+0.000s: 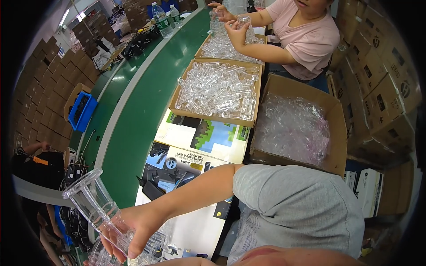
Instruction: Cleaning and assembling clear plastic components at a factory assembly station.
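My right hand (133,228), reaching in from a grey sleeve, has its fingers wrapped round a clear tube (95,199). The tube is tilted, with a wide flanged rim at its upper left end and a narrower part toward my palm. Under and beside this hand lie more clear pieces (157,239), partly hidden by it. Of my left arm (191,262) only a strip of forearm shows along the lower edge. Its hand is almost wholly cut off there, so its fingers cannot be made out.
Printed cardboard (177,164) covers the bench. Beyond it stands a shallow carton (188,113) of clear tubes; right of that, a deep carton (290,159) holds clear plastic bags. A co-worker (306,35) handles clear pieces at the far end. A green conveyor (133,128) runs along the left.
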Demonstrator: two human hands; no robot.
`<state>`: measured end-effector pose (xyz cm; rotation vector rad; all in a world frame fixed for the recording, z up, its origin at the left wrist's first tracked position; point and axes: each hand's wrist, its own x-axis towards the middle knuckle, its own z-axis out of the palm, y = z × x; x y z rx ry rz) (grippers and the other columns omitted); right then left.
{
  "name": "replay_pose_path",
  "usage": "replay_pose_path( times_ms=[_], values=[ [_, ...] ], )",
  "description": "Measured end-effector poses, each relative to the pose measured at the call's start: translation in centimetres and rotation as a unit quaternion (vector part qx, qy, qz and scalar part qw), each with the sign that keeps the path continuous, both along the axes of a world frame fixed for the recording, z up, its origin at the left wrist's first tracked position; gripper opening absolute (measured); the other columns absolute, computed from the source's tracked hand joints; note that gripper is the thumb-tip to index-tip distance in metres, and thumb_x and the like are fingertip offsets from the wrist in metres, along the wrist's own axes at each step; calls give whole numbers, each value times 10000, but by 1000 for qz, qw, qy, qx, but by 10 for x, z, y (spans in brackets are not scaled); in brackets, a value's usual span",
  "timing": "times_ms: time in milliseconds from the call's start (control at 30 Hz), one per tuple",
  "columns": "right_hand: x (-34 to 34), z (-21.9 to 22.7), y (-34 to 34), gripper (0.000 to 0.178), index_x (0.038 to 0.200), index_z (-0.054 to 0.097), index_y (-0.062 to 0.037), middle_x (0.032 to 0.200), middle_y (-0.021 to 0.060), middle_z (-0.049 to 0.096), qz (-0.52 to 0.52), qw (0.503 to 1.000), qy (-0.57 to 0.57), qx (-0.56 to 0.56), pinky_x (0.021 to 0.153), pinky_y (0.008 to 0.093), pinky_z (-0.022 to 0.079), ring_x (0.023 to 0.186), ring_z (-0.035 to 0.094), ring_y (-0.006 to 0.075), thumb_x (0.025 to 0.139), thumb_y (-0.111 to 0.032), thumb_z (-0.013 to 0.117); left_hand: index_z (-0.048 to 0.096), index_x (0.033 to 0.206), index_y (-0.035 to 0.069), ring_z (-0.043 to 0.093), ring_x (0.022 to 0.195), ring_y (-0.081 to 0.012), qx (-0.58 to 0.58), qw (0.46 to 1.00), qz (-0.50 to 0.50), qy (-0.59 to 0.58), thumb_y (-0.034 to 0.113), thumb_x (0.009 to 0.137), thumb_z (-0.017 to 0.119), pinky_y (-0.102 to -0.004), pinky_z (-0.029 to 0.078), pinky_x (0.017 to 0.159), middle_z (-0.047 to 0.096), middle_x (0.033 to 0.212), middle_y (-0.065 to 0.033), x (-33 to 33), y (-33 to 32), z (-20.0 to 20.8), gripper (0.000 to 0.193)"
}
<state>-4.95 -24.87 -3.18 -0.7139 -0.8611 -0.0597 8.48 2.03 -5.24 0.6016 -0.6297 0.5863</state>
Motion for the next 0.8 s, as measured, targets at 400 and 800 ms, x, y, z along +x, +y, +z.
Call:
replay_pose_path(
  times_ms=[400,800],
  values=[
    [-1,4,-2,492,1012,489,16,832,140,622,31,999,29,24,745,314,454,818,614,216,616,-135,739,510,1138,1,574,904,-245,137,952,263,-77,300,955,354,-351,494,789,584,996,-150,-37,-54,26,384],
    [-3,2,3,399,998,498,-21,811,122,610,93,990,68,82,740,339,455,805,601,230,647,-73,682,470,1199,2,584,893,-272,262,880,363,-158,382,967,263,-374,518,743,567,1060,-159,-43,-47,27,491]
  ],
)
